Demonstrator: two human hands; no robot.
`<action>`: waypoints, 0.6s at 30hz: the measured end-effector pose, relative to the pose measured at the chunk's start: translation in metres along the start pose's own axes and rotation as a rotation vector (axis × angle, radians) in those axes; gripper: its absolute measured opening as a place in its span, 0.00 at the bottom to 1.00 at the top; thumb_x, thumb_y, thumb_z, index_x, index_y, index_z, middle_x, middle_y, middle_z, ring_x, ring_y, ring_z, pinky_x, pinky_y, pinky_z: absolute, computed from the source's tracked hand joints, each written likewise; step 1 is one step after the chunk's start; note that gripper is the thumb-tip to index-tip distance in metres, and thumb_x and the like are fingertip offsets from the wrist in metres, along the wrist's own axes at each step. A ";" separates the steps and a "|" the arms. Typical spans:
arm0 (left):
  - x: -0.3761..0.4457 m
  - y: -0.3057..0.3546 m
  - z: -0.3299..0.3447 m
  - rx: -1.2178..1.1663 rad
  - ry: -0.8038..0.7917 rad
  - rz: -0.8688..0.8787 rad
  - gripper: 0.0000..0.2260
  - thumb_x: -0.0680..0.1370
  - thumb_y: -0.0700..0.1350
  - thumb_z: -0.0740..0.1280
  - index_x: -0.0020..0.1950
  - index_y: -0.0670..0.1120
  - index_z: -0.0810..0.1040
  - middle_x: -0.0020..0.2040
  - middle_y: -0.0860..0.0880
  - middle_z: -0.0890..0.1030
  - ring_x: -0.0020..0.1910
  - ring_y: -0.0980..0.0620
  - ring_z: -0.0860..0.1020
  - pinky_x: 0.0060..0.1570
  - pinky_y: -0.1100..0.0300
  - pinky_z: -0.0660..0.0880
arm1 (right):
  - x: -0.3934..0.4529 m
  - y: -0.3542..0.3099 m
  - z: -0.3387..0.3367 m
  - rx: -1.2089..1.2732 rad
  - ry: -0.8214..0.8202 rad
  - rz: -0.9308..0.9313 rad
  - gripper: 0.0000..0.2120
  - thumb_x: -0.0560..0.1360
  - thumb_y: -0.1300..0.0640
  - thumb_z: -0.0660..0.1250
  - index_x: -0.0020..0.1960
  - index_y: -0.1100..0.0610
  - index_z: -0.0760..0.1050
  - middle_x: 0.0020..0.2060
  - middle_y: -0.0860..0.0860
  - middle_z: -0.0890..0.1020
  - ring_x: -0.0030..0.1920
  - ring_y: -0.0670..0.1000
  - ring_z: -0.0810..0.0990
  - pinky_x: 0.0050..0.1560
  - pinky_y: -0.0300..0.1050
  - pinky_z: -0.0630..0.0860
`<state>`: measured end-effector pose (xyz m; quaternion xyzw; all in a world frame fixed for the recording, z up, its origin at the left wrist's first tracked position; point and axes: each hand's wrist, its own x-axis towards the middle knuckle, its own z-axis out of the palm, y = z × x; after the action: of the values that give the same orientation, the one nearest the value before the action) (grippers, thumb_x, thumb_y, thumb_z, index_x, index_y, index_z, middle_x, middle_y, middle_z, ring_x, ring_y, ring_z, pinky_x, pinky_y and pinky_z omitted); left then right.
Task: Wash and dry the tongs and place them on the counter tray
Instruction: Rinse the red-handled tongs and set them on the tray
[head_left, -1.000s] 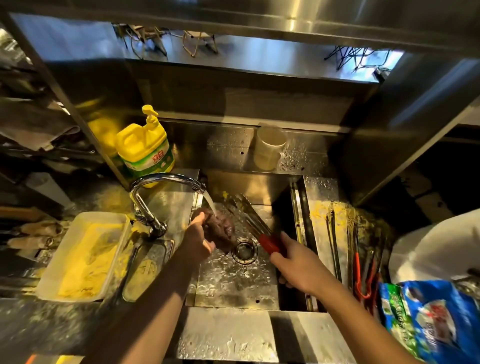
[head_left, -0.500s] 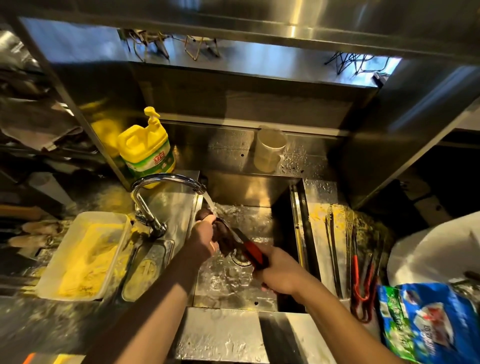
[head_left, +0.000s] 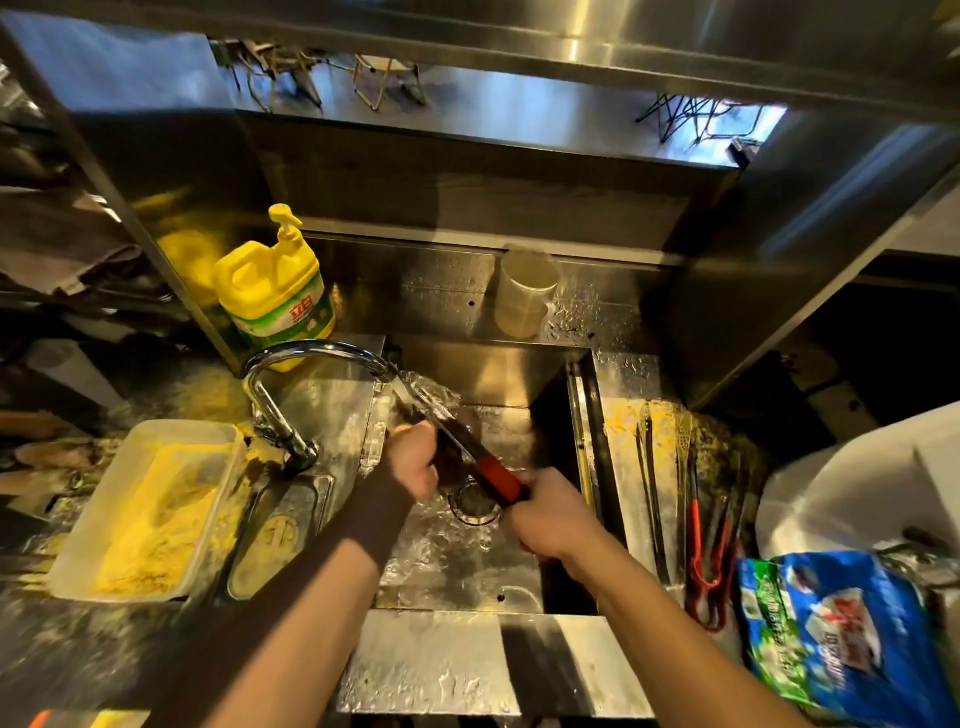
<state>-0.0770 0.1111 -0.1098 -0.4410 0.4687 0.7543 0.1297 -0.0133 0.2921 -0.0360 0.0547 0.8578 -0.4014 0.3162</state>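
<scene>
Right hand (head_left: 550, 519) closed around red grip of tongs (head_left: 470, 457); fingers (head_left: 519, 483) wrapped tight at handle end. Left hand (head_left: 415, 462) closed on dark scrubber (head_left: 452, 462), pressed against metal arms of tongs. Tongs angled up-left, tips under running stream from tap (head_left: 322, 358), over drain (head_left: 475, 501) of sink (head_left: 587, 415). Washing step judged in progress; drying and placing not yet done.

Risks, as judgement: wet handle slipping from right hand, tongs dropping into sink; water deflecting off metal arms and splashing onto bench (head_left: 426, 670), already wet at front edge; tips knocking tap spout, just above them.

Edges and room: sink wall close on right of right hand, with raised rail beside it. Tray (head_left: 623, 441) on bench just right of sink, soiled yellow, already carrying several long utensils (head_left: 696, 525), 1 or more with red handles; free space there narrow. Blue bag (head_left: 841, 634) near tray's front end. Soap bottle (head_left: 275, 291) behind tap, cup (head_left: 524, 291) on back ledge, both apart from hands. Tub (head_left: 145, 509) with yellow residue left of tap. Low shelf overhead limits lifting; clearest path out judged rightward over sink rim.
</scene>
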 end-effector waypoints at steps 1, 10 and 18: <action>-0.004 0.000 0.003 0.018 -0.013 -0.004 0.08 0.81 0.37 0.59 0.47 0.40 0.77 0.43 0.40 0.80 0.45 0.42 0.81 0.54 0.47 0.77 | -0.001 -0.002 0.001 -0.020 -0.004 -0.004 0.14 0.68 0.66 0.66 0.51 0.55 0.80 0.27 0.50 0.77 0.19 0.44 0.74 0.22 0.37 0.69; -0.002 -0.011 -0.005 0.053 0.029 0.056 0.11 0.82 0.40 0.56 0.41 0.47 0.71 0.44 0.44 0.75 0.46 0.45 0.77 0.66 0.45 0.73 | -0.004 0.004 0.003 -0.064 -0.034 0.000 0.16 0.69 0.65 0.66 0.55 0.55 0.79 0.30 0.51 0.78 0.19 0.44 0.75 0.21 0.37 0.70; 0.005 -0.009 -0.001 -0.018 0.020 0.058 0.11 0.83 0.38 0.57 0.44 0.42 0.74 0.42 0.45 0.76 0.38 0.48 0.76 0.34 0.60 0.78 | 0.001 -0.002 0.002 -0.032 -0.034 -0.034 0.15 0.68 0.66 0.64 0.51 0.55 0.80 0.29 0.51 0.77 0.23 0.48 0.75 0.25 0.41 0.72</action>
<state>-0.0736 0.1141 -0.1193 -0.4358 0.4758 0.7576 0.0991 -0.0133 0.2891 -0.0364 0.0284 0.8595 -0.3936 0.3248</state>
